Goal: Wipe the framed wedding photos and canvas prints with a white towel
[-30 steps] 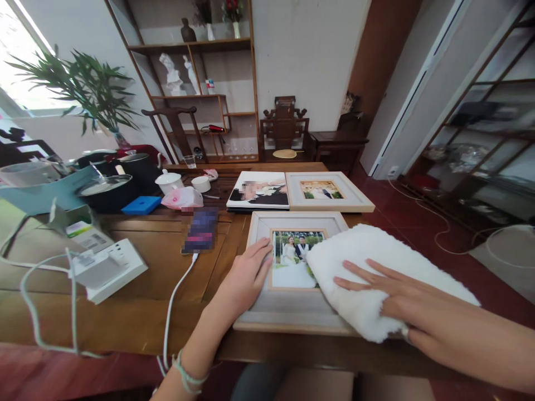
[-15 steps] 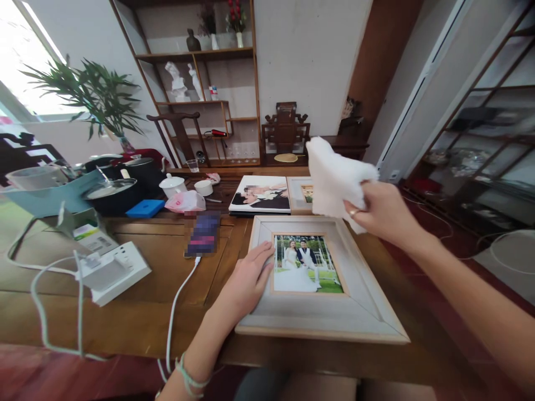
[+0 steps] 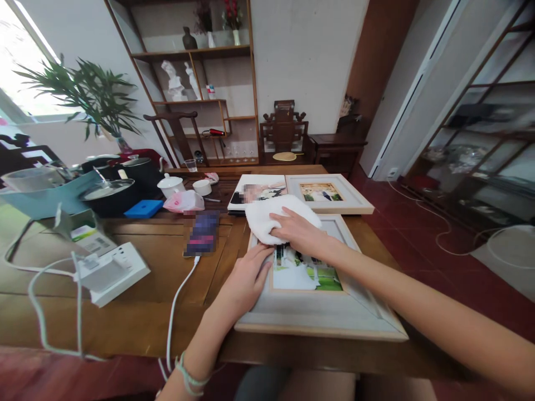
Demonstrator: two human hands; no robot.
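Picture frame (image 3: 313, 314), foot to table's near edge (image 3: 125, 328), left hand (image 3: 248, 278) flat atop; cloth (image 3: 262, 218) runs left-right under right hand (image 3: 301, 231), grip unclear.

The right hand (image 3: 296, 229) and its forearm barred the picture frame (image 3: 309, 313) from above on the far and right sides; the cloth (image 3: 259, 221) covered its far-left corner, and the left hand (image 3: 246, 281) blocked the left border. The near border lay open. Bare tabletop (image 3: 229, 245) separated phone (image 3: 203, 234) and left hand.
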